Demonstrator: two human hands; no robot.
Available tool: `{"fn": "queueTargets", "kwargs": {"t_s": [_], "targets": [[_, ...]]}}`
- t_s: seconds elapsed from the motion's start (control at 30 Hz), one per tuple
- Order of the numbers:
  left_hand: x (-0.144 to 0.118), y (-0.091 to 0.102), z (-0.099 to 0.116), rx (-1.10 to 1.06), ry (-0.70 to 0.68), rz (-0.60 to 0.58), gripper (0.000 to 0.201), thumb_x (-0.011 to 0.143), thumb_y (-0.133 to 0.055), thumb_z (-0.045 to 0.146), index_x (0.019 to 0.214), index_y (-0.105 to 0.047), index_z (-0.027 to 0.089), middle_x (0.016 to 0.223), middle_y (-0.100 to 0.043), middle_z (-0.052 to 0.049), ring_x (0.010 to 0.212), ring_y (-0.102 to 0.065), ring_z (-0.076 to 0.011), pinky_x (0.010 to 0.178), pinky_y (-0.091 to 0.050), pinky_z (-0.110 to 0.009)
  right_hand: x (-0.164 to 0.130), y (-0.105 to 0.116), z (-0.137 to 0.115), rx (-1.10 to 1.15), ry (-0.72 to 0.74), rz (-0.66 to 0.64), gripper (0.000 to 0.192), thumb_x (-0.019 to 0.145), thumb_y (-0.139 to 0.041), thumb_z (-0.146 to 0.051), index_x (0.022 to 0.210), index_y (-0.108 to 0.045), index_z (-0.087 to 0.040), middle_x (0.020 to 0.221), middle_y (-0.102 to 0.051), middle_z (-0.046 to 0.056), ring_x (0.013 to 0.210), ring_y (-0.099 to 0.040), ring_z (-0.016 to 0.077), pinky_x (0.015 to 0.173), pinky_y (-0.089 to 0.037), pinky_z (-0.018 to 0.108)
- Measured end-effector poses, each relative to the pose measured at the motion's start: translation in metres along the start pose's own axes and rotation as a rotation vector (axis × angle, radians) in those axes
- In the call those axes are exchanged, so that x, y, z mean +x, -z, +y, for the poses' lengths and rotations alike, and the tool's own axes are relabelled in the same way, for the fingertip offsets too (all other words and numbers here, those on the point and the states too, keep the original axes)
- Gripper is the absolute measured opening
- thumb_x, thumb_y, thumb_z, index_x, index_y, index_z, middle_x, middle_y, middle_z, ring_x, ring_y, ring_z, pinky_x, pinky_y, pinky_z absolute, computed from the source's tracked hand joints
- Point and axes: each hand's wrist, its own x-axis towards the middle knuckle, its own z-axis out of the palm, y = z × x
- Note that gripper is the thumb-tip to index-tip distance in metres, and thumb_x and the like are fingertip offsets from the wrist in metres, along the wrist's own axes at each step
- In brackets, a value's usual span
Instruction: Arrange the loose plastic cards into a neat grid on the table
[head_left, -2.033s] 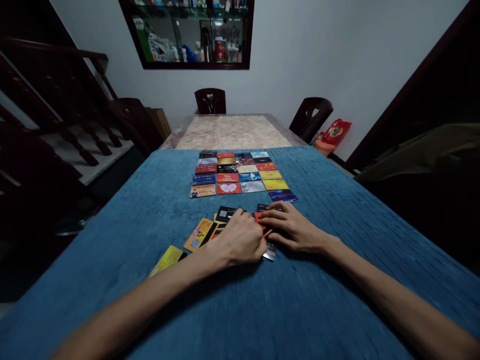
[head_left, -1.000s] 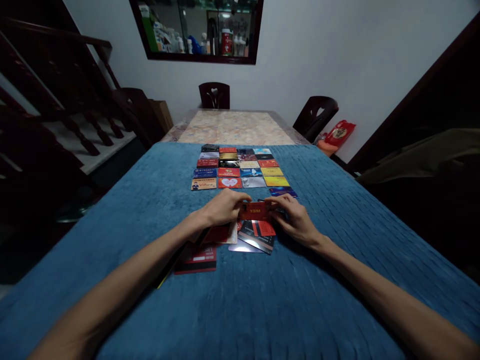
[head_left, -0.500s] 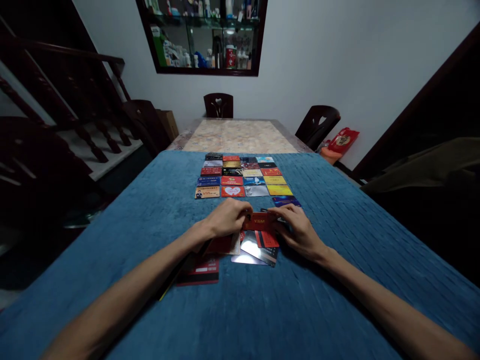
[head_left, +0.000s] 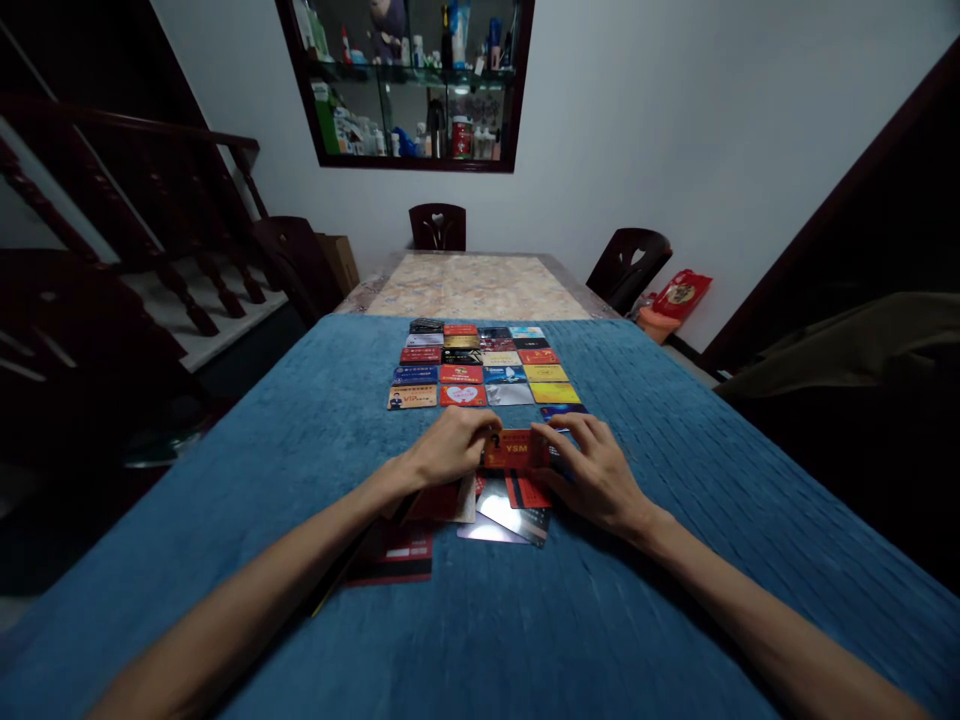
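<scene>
- Red and lettered YSM, a small card point(head_left: 516, 450) is held by both hands over the loose pile at the middle of the table point(head_left: 480, 285); two seconds ago the hands were low over that pile and this printed face did not show.
- As I judge it, the change means that one card has been singled out, while the rows beyond have gained nothing: they look the same as then, with a dark blue card point(head_left: 562, 411) ending the column nearest the table's right edge.
- The left hand point(head_left: 448, 447) is palm down and nearly closed, its bent fingers pinching the card's left end; its thumb is mostly hidden.
- The right hand point(head_left: 600, 475) is looser, its fingers arched and partly spread, the tips at the card's right end.
- Both forearms come from the table's near side, set wide apart, and slant inward until the hands almost meet.
- Just below the held card lie a black-striped red card point(head_left: 534, 490) and a grey shiny card point(head_left: 514, 512); whether the held one touches them, I cannot tell.
- Beside the left forearm point(head_left: 300, 590), a dark red card point(head_left: 397, 555) lies partly hidden on the blue cloth point(head_left: 637, 640).
</scene>
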Motion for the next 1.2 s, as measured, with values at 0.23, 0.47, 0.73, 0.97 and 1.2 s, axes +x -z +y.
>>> {"fn": "queueTargets", "kwargs": {"t_s": [0.23,0.47,0.73,0.97,1.2], "targets": [[0.000,0.001,-0.002,0.054,-0.075,0.066,0.038,0.082,-0.050,0.002,0.117,-0.060,0.015,0.098,-0.070,-0.008,0.091,-0.065,-0.0193,0.084,-0.053,-0.034,0.001,0.000,0.005,0.008,-0.030,0.039,0.056,0.091,-0.061,-0.030,0.144,-0.043,-0.025,0.117,-0.057,0.013,0.107,-0.049,0.0308,0.086,-0.049,0.047],[-0.002,0.000,0.000,0.218,-0.230,0.095,0.039,0.083,-0.058,0.012,0.121,-0.052,0.017,0.121,-0.055,-0.014,0.112,-0.054,-0.0260,0.096,-0.051,-0.045,0.007,-0.003,0.013,0.094,-0.062,-0.011,0.055,0.092,-0.060,-0.034,0.145,-0.044,-0.027,0.123,-0.058,0.013,0.109,-0.050,0.0309,0.087,-0.049,0.049],[0.005,-0.001,-0.007,0.346,-0.228,0.097,0.044,0.084,-0.059,0.014,0.127,-0.050,0.016,0.122,-0.055,-0.015,0.112,-0.054,-0.0271,0.094,-0.050,-0.045,0.023,-0.007,0.029,0.130,-0.056,-0.067,0.054,0.092,-0.059,-0.038,0.144,-0.048,-0.027,0.123,-0.059,0.013,0.109,-0.052,0.0316,0.087,-0.049,0.050],[0.031,-0.018,-0.019,0.549,-0.166,0.105,0.028,0.092,-0.048,0.011,0.118,-0.058,0.011,0.114,-0.060,-0.016,0.105,-0.056,-0.0259,0.090,-0.048,-0.039,0.026,-0.025,0.049,0.066,-0.112,-0.067,0.047,0.091,-0.061,-0.039,0.134,-0.056,-0.021,0.124,-0.061,0.014,0.109,-0.052,0.0310,0.085,-0.047,0.046],[0.042,-0.033,-0.031,0.629,-0.146,0.063,0.023,0.096,-0.042,0.014,0.109,-0.061,0.012,0.105,-0.062,-0.014,0.097,-0.056,-0.0243,0.086,-0.046,-0.038,0.022,-0.042,0.059,0.042,-0.184,-0.128,0.047,0.087,-0.066,-0.038,0.131,-0.059,-0.021,0.124,-0.063,0.013,0.109,-0.051,0.0316,0.084,-0.046,0.045]]}}
